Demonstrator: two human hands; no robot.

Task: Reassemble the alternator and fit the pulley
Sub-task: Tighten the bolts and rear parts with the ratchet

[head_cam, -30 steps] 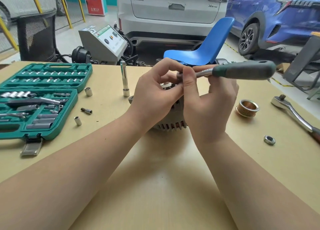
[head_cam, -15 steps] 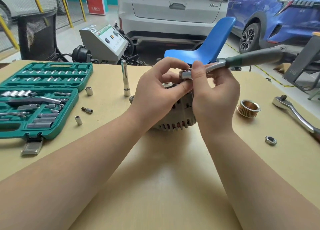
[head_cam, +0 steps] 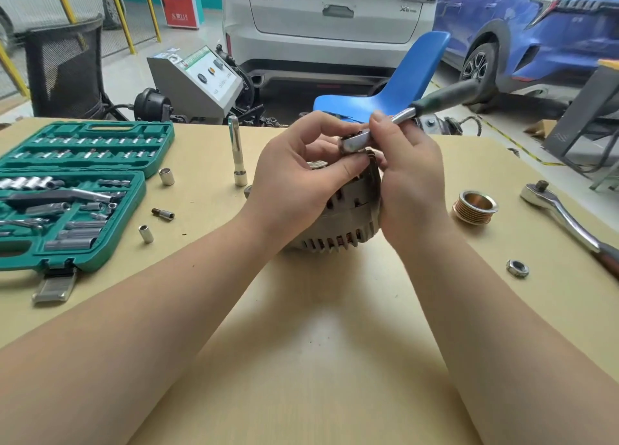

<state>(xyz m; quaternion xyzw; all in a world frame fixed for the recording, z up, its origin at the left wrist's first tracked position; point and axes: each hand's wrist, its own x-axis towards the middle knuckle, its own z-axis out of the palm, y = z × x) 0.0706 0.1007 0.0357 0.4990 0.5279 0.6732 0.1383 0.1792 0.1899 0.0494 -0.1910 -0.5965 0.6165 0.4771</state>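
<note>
alternator (head_cam: 338,223): on the table (head_cam: 301,361) between both hands, housing closed up.
left hand (head_cam: 294,183): fingers curled on the alternator's top, thumb by the ratchet head.
right hand (head_cam: 410,183): pinching the small ratchet (head_cam: 435,104) near its head.
step: probably tightening a housing bolt.
left to do: pulley (head_cam: 475,207) and nut (head_cam: 517,268) lie loose at right, unfitted.

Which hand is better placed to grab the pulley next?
Right. The pulley lies on the table just right of the right hand, though that hand holds the ratchet; the left hand is across the alternator.
</note>
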